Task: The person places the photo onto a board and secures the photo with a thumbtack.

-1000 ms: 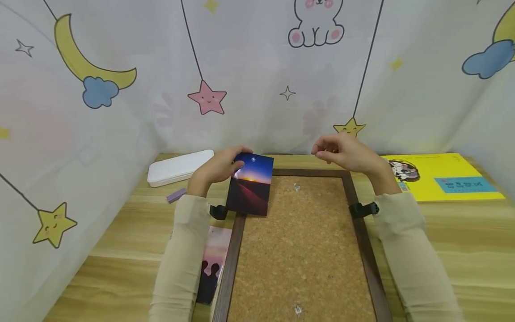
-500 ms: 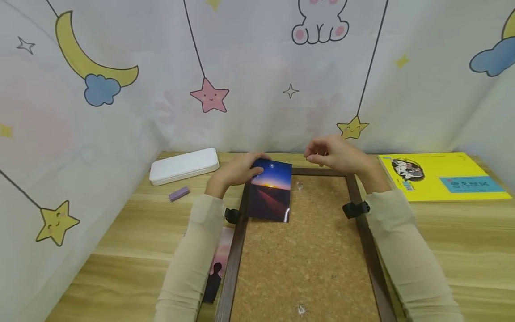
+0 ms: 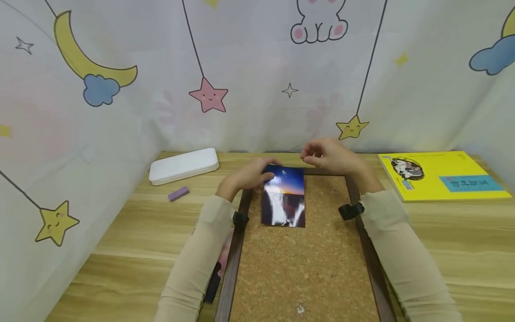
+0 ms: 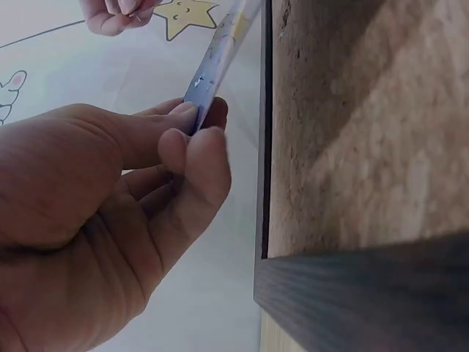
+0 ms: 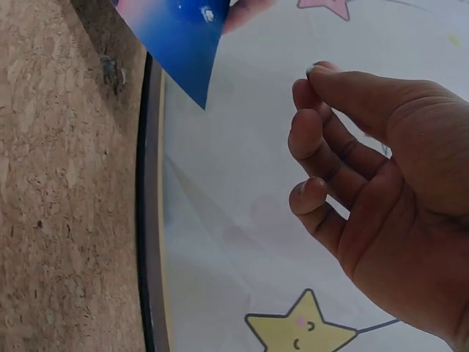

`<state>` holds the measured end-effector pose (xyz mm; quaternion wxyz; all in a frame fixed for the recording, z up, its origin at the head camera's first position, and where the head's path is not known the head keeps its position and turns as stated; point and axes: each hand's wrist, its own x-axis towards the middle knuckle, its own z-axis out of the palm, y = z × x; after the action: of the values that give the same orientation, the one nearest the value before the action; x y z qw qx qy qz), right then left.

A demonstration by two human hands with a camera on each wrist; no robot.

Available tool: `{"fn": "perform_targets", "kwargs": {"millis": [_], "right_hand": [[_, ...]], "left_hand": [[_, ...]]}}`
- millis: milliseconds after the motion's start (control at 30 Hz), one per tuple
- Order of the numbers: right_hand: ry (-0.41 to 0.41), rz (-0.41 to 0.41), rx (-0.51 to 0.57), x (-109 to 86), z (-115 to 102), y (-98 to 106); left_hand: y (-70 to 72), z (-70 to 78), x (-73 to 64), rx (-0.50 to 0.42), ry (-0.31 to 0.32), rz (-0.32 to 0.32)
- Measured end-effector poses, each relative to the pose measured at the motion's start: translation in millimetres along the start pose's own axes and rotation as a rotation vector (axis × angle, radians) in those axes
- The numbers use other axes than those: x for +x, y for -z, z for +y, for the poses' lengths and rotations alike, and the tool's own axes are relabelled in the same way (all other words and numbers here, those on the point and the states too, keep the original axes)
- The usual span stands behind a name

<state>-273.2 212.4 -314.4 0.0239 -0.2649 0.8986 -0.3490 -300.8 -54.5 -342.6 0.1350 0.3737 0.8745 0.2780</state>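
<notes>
Yellow book (image 3: 440, 174) at desk (image 3: 132, 232) right: cover print too small to read. My left hand (image 3: 248, 176) pinches the sunset photo (image 3: 284, 197) by its top edge, thumb against fingers, holding it over the upper left of the cork board (image 3: 306, 264). My right hand (image 3: 327, 156) hovers above the board's top frame, fingers loosely curled; any grasp cannot be told.
</notes>
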Motion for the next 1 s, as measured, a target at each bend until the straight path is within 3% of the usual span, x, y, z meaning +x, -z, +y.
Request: {"fn": "perform_targets", "kwargs": {"millis": [333, 533, 633, 833, 1000], "right_hand": [[0.001, -0.037, -0.009, 5.3, 4.0, -12.3], [-0.002, -0.080, 0.002, 9.5, 7.7, -21.0], [-0.003, -0.101, 0.018, 9.5, 9.2, -24.7], [-0.008, -0.137, 0.036, 10.8, 10.8, -28.8], [0.001, -0.145, 0.014, 12.5, 13.4, -32.0]], "left_hand": [[-12.8, 7.7, 7.0, -0.079, 0.047, -0.057], [-14.8, 10.2, 6.6, -0.052, 0.047, -0.050], [-17.2, 11.4, 5.8, -0.021, 0.050, -0.058], [-22.2, 15.7, 9.3, 0.133, 0.035, -0.055], [-23.9, 20.4, 11.5, 0.181, 0.065, -0.048]]}}
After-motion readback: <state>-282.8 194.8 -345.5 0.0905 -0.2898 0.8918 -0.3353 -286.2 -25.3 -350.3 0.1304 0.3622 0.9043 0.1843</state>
